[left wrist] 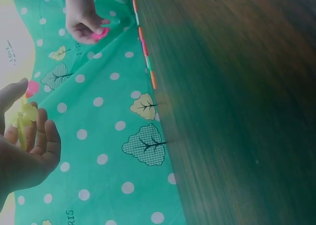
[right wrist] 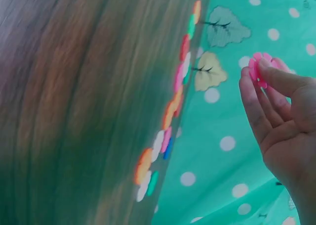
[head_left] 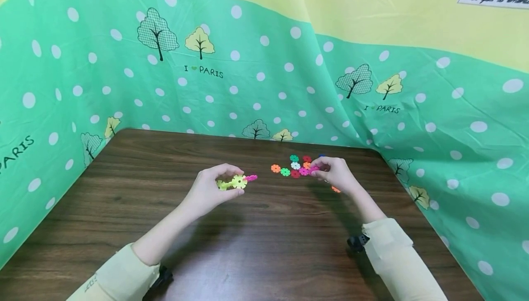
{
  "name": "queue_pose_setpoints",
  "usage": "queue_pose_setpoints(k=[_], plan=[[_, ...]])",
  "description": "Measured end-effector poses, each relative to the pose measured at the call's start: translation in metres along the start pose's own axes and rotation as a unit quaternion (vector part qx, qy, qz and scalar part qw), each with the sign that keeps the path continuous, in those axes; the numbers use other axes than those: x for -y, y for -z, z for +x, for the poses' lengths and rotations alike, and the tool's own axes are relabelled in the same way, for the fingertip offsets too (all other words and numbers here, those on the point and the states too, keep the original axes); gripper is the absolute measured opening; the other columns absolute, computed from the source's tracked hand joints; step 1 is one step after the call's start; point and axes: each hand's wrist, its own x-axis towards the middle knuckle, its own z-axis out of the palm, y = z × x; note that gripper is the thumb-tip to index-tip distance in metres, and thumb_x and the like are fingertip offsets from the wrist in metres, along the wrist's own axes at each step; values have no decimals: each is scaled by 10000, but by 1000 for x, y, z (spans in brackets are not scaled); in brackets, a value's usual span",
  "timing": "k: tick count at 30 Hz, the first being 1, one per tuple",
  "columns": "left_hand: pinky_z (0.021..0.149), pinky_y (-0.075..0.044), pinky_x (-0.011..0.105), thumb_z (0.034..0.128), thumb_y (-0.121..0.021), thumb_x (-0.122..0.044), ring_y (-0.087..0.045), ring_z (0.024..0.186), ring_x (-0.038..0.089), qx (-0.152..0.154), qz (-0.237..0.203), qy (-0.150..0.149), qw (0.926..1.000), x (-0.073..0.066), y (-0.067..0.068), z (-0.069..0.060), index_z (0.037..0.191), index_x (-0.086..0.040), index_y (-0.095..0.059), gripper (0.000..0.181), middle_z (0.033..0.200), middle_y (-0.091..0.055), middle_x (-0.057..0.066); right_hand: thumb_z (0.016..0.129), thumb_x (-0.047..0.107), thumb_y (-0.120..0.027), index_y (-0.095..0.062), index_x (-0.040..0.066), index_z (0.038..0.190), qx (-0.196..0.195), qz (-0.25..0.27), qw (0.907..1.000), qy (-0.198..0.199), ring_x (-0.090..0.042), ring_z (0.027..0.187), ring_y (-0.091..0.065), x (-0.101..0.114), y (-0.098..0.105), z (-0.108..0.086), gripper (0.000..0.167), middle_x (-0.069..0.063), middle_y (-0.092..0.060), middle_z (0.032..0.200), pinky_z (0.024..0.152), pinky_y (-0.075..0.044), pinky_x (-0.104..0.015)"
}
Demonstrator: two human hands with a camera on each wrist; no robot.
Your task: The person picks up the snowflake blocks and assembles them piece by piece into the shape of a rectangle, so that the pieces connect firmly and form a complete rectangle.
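My left hand [head_left: 205, 192] grips a small chain of yellow-green snowflake discs [head_left: 239, 181] between thumb and fingers, above the table's middle. A pink snowflake disc [head_left: 250, 178] is attached at the chain's right end. In the left wrist view, the yellow-green discs [left wrist: 28, 113] sit between thumb and fingers, partly hidden. Farther right, my right hand [head_left: 340, 175] pinches another pink snowflake disc [right wrist: 259, 69] between thumb and fingertips. It is raised over the loose discs, apart from the left hand's chain.
Loose snowflake discs lie at the table's back right, among them orange [head_left: 275, 168], green [head_left: 285, 171] and white [head_left: 295, 165] ones; the right hand covers some. A patterned green-and-yellow cloth [head_left: 256, 76] stands behind the brown wooden table [head_left: 264, 246].
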Motion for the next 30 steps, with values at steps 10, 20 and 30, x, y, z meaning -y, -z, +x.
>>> queue_pose_setpoints(k=[10,20,30], plan=[[715,-498,264,711,-826,-165,-606,801,83,19,58,-203,9998,-1,-2,2,1006,-255,-682,340,947,-681,-132,787,115,-752,-681,91,952,-306,488,9983,-54,-223,646,-675,35,0,-3,181,-113,-709,823,606,-560,-416],[679,-476,245,723,-813,-134,-583,811,87,-61,2,-358,9993,-4,-3,4,951,-281,-711,290,931,-676,-132,795,46,-738,-677,3,970,-573,1239,9906,22,-364,650,-636,78,2,-8,190,-185,-699,847,579,-558,-383],[652,-480,240,741,-805,-161,-576,795,105,-88,-88,-423,9990,-4,-5,8,950,-272,-704,257,958,-675,-119,823,15,-702,-638,-62,1076,-393,2143,9758,157,-227,695,-671,124,0,-18,272,-251,-677,923,642,-562,-416]])
